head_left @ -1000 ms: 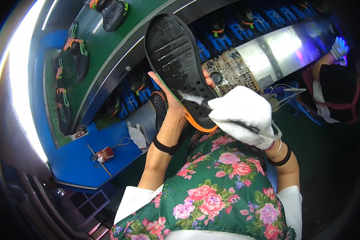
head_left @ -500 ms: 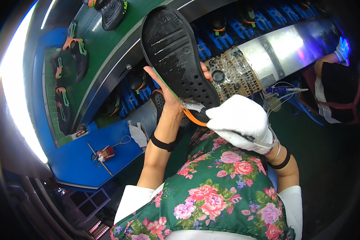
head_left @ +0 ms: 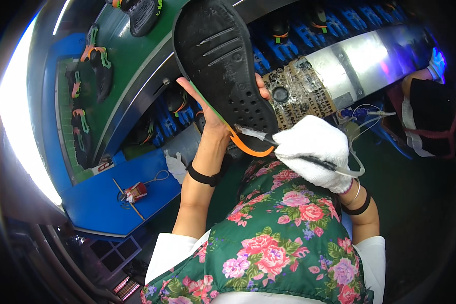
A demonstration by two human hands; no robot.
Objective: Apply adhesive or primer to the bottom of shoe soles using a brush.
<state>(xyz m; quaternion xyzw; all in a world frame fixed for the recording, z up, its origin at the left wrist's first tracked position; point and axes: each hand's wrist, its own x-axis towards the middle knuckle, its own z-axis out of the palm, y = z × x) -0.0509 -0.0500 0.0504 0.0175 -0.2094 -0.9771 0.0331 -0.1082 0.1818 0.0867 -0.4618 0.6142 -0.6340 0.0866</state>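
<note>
Left hand [head_left: 213, 114] raised, gripping black shoe sole [head_left: 220, 66] upright above lap. Gloved right hand [head_left: 314, 152] pinches brush [head_left: 268, 138] at sole's orange heel edge; conveyor [head_left: 137, 66] close behind.

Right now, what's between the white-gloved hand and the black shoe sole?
In the head view, a thin brush bridges the gap: the gloved right hand grips its handle, and its tip touches the black shoe sole.

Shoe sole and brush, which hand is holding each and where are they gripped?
The left hand grips the black sole near its orange-edged lower end, tread up. The gloved right hand holds the brush by its handle, bristles at that end.
</note>
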